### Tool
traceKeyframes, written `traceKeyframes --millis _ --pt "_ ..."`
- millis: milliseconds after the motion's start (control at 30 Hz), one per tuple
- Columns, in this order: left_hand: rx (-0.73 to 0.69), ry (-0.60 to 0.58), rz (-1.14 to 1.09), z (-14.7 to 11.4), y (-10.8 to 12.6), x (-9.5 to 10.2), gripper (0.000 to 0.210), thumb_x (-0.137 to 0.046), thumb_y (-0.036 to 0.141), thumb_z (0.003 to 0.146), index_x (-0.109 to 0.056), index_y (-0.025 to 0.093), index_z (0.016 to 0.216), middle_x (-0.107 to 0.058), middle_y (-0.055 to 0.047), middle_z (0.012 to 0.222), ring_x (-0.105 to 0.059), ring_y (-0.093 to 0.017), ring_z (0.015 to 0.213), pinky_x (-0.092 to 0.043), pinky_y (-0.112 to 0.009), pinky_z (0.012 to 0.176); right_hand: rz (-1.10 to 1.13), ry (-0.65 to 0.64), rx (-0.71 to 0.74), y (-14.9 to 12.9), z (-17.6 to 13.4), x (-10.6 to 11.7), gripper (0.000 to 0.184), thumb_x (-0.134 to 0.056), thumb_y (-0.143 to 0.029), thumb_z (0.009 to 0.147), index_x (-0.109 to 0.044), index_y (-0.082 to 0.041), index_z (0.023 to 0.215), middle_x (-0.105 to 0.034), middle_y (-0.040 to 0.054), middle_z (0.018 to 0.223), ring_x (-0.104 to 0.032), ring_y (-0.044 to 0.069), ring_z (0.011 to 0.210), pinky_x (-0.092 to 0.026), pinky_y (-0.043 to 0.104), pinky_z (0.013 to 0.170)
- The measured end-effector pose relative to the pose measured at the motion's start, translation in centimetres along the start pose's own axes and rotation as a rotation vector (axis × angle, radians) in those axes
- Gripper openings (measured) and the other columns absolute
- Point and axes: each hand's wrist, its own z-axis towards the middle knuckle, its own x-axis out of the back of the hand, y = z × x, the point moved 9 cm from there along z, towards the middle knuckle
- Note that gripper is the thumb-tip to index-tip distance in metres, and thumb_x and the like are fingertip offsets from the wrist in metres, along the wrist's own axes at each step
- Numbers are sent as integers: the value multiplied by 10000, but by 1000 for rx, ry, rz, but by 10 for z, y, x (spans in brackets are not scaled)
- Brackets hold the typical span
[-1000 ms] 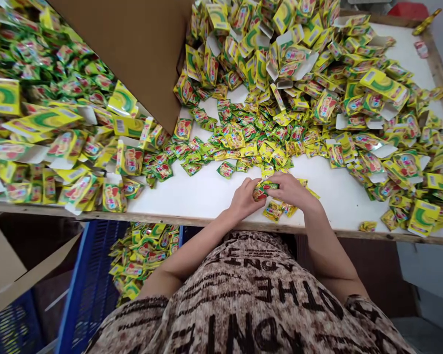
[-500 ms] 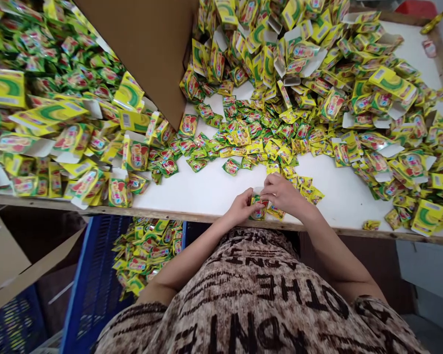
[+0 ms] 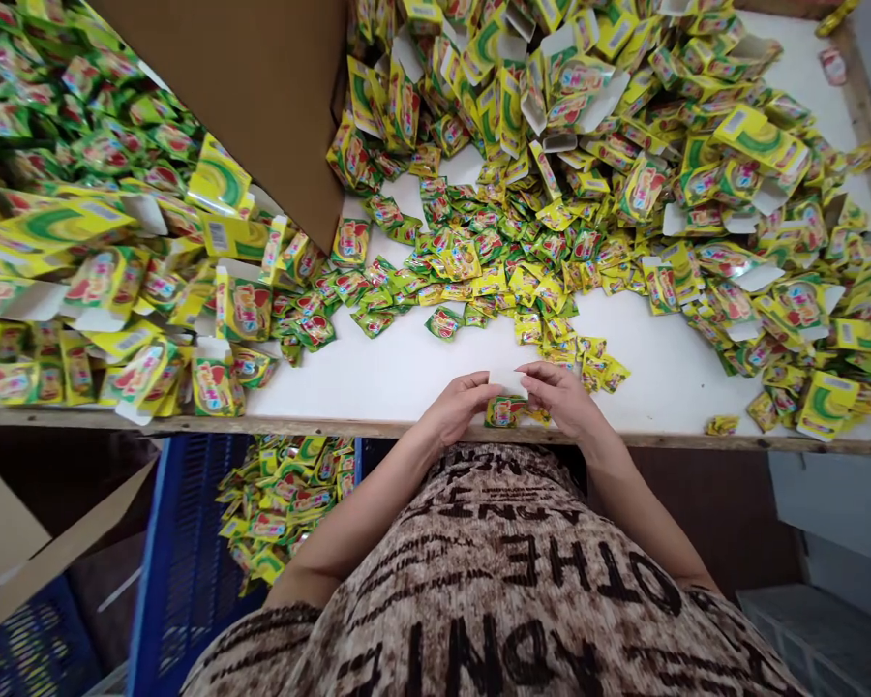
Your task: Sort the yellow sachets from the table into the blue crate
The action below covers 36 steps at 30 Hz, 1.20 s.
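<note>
A small yellow-green box (image 3: 504,411) is at the table's front edge, its white flap standing up toward the far side. My left hand (image 3: 462,405) grips the flap's left side between thumb and fingers. My right hand (image 3: 562,395) pinches the right edge of the same flap. Partly hidden by the right hand, some yellow sachets lie beside the box. Just beyond my right hand are more yellow sachets (image 3: 604,368). Green sachets (image 3: 444,322) lie a little farther off on the white table (image 3: 399,373).
Heaps of small boxes (image 3: 762,140) cover the back and right. A brown cardboard panel (image 3: 261,97) stands at the left, with boxes (image 3: 239,300) and green sachets (image 3: 108,145) around it. Below the table edge, a blue crate (image 3: 164,542) holds filled packets.
My right hand has moved from over the box's top down to its right side. The left hand has shifted up to the flap, which now shows wider. The camera view has shifted slightly.
</note>
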Motion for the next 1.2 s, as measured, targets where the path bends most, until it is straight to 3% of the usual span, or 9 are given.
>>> traceKeyframes --millis 167,267,400,600,700,833,967,1200 --pt "10 45 -48 2 8 2 281 -807 167 606 -693 159 863 -699 -2 837 -623 -112 742 -468 -254 760 -170 -33 34 -9 3 -12 347 -813 -357 681 -745 -233 998 -711 21 902 -587 131 651 -461 213 455" --pt "5 36 -109 3 8 -1 265 -779 111 581 -682 161 822 -698 0 831 -632 -112 772 -477 -250 783 -106 -79 6 -10 6 -15 335 -823 -344 673 -769 -234 985 -723 24 873 -580 122 641 -459 213 487" --pt "-102 126 -70 2 10 7 269 -821 205 636 -711 163 877 -723 -15 863 -646 -125 783 -501 -270 788 -8 -28 61 -12 2 -5 280 -789 -317 710 -793 -263 985 -727 29 946 -603 129 704 -498 226 546" --pt "-361 271 283 -4 26 16 252 -796 358 732 -788 183 914 -779 -58 951 -689 -196 915 -528 -353 923 -134 76 209 -20 -4 4 189 -763 -429 770 -813 -262 842 -729 49 899 -639 162 723 -530 266 546" --pt "-396 257 362 -3 29 13 274 -775 376 761 -788 189 959 -778 -66 982 -691 -198 925 -536 -349 914 -152 138 182 -17 -1 4 208 -825 -412 698 -798 -239 810 -739 39 817 -650 166 678 -534 276 551" --pt "-420 229 451 3 34 9 312 -744 405 794 -776 192 1020 -763 -67 951 -668 -167 824 -546 -302 782 -174 213 162 -13 1 8 235 -827 -434 679 -783 -228 782 -742 38 770 -629 162 588 -524 295 527" --pt "-560 168 594 3 45 0 228 -725 400 825 -800 201 908 -751 -74 873 -677 -172 806 -545 -298 752 -240 237 272 -20 -1 12 202 -819 -424 696 -776 -230 733 -744 43 752 -662 189 671 -553 336 659" --pt "-721 72 728 -12 48 -9 218 -668 355 886 -782 232 1025 -777 -88 1019 -723 -189 941 -581 -352 888 -490 290 555 -37 -28 3 118 -696 -352 850 -783 -271 853 -713 67 883 -664 215 870 -541 395 828"
